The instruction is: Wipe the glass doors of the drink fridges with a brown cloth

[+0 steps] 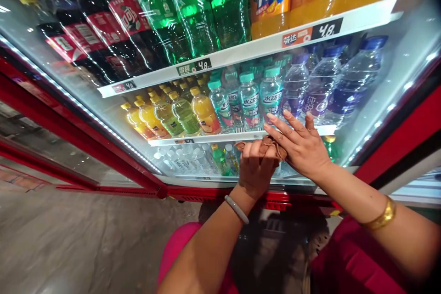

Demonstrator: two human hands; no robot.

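A crumpled brown cloth is bunched under the fingers of my left hand, which wears a grey bangle. Just to its right, my right hand has its fingers spread, its thumb side close against the cloth. Both hands are in front of the lower shelf strip of a red-framed drinks fridge. Whether my right fingers touch the strip or glass, I cannot tell. Behind them stand teal-capped bottles and blue-capped water bottles.
The upper shelf edge carries large cola, green and orange soda bottles. Yellow juice bottles stand lower left. A red frame borders the fridge's left side, above a grey floor. My knees are below.
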